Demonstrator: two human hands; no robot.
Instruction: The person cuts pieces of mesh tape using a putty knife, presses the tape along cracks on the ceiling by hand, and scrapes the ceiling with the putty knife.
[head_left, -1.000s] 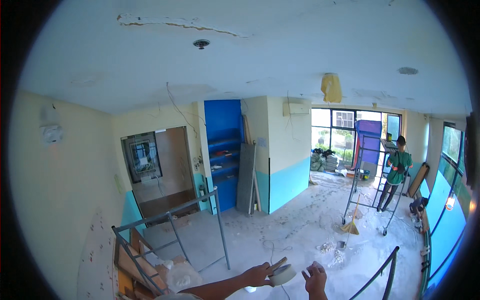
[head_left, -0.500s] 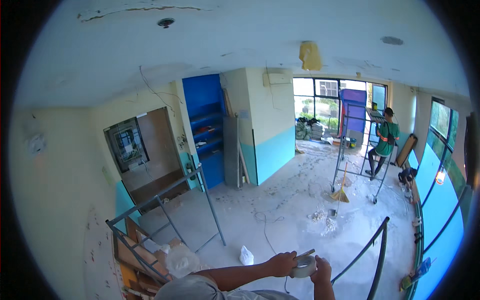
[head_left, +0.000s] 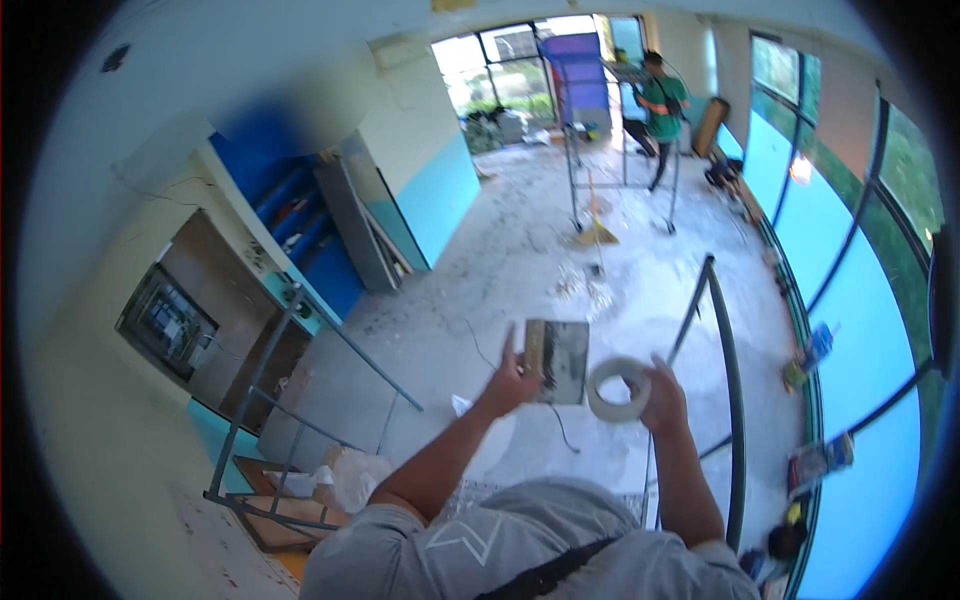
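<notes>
My left hand (head_left: 512, 386) grips a putty knife (head_left: 568, 362) by the tan strip along its edge, with the index finger stretched upward. Its wide, flat grey blade, darkly smeared near the grip, points to the right. Close beside the blade, a roll of whitish tape (head_left: 602, 404) is in my right hand (head_left: 664, 402), the fingers hooked around its right side and partly into its hole. A small gap seems to part the blade from the roll. Both arms are stretched out in front of me, above the floor.
Grey metal scaffold frames (head_left: 735, 400) rise on both sides of me. Ahead, a person in green (head_left: 664, 108) is up on a wheeled scaffold (head_left: 625, 186). A broom (head_left: 597, 234) and debris lie on the floor. Cans (head_left: 820, 462) stand along the right window ledge.
My view has tipped downward. Both hands have moved apart and forward; the putty knife, earlier mostly edge-on, now shows its flat face, and the tape roll is in the right hand alone.
</notes>
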